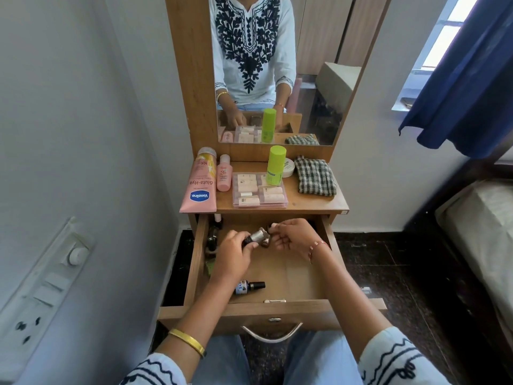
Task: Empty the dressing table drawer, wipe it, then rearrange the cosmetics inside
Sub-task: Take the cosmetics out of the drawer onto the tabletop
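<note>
Both hands work inside the open drawer, toward its back edge. The left hand curls its fingers round a small bottle with a dark cap and a silvery body, gripping it at the cap end. The right hand is partly curled, its thumb and forefinger seeming to pinch a small dark item just beside that bottle — too small to identify. Another dark piece lies just beneath the bottle.

Such a bottle is probably glass: light, stiff, smooth and likely to chip or crack if dropped on the wood. A hold round the body rather than the cap alone would be surer, since a cap may turn loose.

A second small bottle with a black cap lies on its side near the drawer's front edge, free to roll; it is best taken across its middle. A few dark bottles crowd the drawer's left edge.

On the dressing table top, a pink Vaseline tube lies at the left edge, a checked cloth near the right, and a clear case of small tubes between them — so emptying looks well underway.
</note>
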`<state>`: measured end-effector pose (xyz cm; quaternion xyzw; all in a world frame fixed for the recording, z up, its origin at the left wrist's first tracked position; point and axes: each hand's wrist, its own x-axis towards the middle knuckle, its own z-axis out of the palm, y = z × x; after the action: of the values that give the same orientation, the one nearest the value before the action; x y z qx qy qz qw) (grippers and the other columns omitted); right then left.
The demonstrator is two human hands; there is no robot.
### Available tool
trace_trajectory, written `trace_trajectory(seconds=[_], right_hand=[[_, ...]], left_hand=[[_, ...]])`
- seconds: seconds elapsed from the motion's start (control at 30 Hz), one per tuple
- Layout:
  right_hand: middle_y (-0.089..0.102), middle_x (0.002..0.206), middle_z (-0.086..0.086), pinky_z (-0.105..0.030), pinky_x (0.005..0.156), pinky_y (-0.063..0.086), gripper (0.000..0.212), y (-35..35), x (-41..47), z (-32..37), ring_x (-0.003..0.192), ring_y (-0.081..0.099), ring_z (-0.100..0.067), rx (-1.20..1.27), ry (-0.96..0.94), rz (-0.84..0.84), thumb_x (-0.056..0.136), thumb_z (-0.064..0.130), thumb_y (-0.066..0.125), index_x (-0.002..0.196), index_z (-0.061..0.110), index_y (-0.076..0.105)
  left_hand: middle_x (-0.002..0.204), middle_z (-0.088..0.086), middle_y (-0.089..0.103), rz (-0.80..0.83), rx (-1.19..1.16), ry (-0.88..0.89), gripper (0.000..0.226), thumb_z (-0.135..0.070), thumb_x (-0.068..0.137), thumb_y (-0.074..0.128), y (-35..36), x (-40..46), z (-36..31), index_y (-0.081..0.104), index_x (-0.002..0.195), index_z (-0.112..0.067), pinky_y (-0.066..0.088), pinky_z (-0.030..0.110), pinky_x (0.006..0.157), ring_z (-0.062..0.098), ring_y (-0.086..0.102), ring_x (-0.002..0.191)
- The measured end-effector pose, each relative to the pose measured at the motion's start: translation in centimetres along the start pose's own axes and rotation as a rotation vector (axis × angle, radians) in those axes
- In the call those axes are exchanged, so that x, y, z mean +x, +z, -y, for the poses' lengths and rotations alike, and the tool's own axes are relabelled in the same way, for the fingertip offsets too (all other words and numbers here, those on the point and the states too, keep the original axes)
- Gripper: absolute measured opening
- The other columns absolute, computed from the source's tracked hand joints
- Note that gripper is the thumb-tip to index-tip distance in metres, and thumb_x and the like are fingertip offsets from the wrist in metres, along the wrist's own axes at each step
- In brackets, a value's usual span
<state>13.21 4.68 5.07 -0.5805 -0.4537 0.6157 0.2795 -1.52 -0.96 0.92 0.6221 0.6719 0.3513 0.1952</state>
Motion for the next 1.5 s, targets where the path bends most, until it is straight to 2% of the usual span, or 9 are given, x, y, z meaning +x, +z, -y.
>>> trace_trajectory(seconds=[0.17,0.37,0.6,0.77,0.9,1.13,1.3,1.4,1.5], right_hand=[[0.057,0.071,-0.018,-0.032,0.05,0.052,0.009,1.3,3.3,-2.9,0.05,0.053,-0.024,-0.174,0.16,-0.163,0.087,0.007,0.056,0.087,-0.002,0.059],[0.065,0.109,-0.015,-0.034,0.082,0.051,0.034,3.8,6.1,-3.2,0.099,0.062,-0.031,-0.681,0.055,-0.339,0.083,0.033,0.063,0.105,0.006,0.062],[0.066,0.106,-0.018,-0.028,0.072,0.045,0.042,4.3,6.4,-3.1,0.099,0.062,-0.032,-0.81,0.006,-0.336,0.089,0.041,0.053,0.1,0.002,0.062],[0.067,0.079,-0.01,-0.023,0.051,0.052,0.026,3.6,4.5,-3.0,0.061,0.063,-0.018,-0.604,0.044,-0.197,0.08,0.034,0.063,0.075,0.009,0.056],[0.069,0.081,-0.014,-0.031,0.055,0.059,0.017,2.6,1.4,-2.0,0.054,0.064,-0.019,-0.192,0.058,-0.084,0.081,0.017,0.062,0.094,0.005,0.058],[0.066,0.076,-0.013,-0.021,0.046,0.054,0.016,-1.1,-2.4,1.6,0.047,0.063,-0.011,0.04,-0.201,-0.09,0.087,0.007,0.059,0.102,0.007,0.055],[0.068,0.083,-0.01,-0.024,0.054,0.056,0.017,-3.7,-1.4,4.0,0.062,0.065,-0.017,-0.14,-0.337,-0.338,0.081,0.011,0.067,0.079,0.02,0.053],[0.068,0.084,-0.011,-0.032,0.067,0.051,0.017,-4.6,-0.3,4.5,0.074,0.062,-0.021,-0.31,-0.363,-0.464,0.074,0.012,0.074,0.084,0.01,0.06],[0.069,0.087,-0.012,-0.026,0.068,0.044,0.016,-5.0,0.4,4.7,0.078,0.061,-0.02,-0.385,-0.389,-0.527,0.073,0.008,0.073,0.082,0.009,0.061]], left_hand=[[0.117,0.011,0.06,-0.022,-0.067,-0.178,0.036,-0.025,0.092,0.05,-0.4,0.6,0.5,0.052,0.123,-0.006,0.04,0.025,0.08,0.023,0.056,0.106],[0.116,0.01,0.061,0.016,-0.131,-0.282,0.037,-0.026,0.095,0.043,-0.4,0.6,0.8,0.046,0.129,-0.01,0.044,0.03,0.083,0.023,0.057,0.106],[0.122,0.008,0.057,0.063,-0.164,-0.294,0.036,-0.024,0.095,0.043,-0.4,0.8,1.0,0.045,0.129,-0.013,0.04,0.026,0.084,0.021,0.053,0.111],[0.128,0.008,0.047,0.047,-0.131,-0.283,0.039,-0.024,0.095,0.045,-0.4,0.8,0.8,0.047,0.13,-0.007,0.033,0.021,0.086,0.021,0.047,0.117],[0.12,0.009,0.052,-0.011,-0.193,-0.233,0.036,-0.023,0.094,0.045,-0.5,0.6,0.1,0.051,0.126,-0.006,0.037,0.021,0.083,0.021,0.051,0.111],[0.108,-0.007,0.052,-0.108,-0.34,-0.064,0.035,-0.023,0.093,0.049,-0.3,0.6,-3.6,0.053,0.126,-0.012,0.036,0.015,0.079,0.005,0.048,0.099],[0.087,-0.022,0.054,-0.12,-0.432,0.086,0.021,-0.01,0.087,0.057,-0.1,3.2,-7.8,0.059,0.107,-0.013,0.038,-0.002,0.067,-0.007,0.053,0.078],[0.083,-0.014,0.057,-0.107,-0.375,0.106,0.018,-0.011,0.085,0.061,0.4,4.9,-9.4,0.06,0.103,-0.011,0.039,0.001,0.062,-0.001,0.053,0.075],[0.084,-0.006,0.059,-0.094,-0.283,0.104,0.019,-0.013,0.082,0.065,1.0,6.4,-10.0,0.06,0.1,-0.011,0.04,0.011,0.063,0.008,0.055,0.076]])
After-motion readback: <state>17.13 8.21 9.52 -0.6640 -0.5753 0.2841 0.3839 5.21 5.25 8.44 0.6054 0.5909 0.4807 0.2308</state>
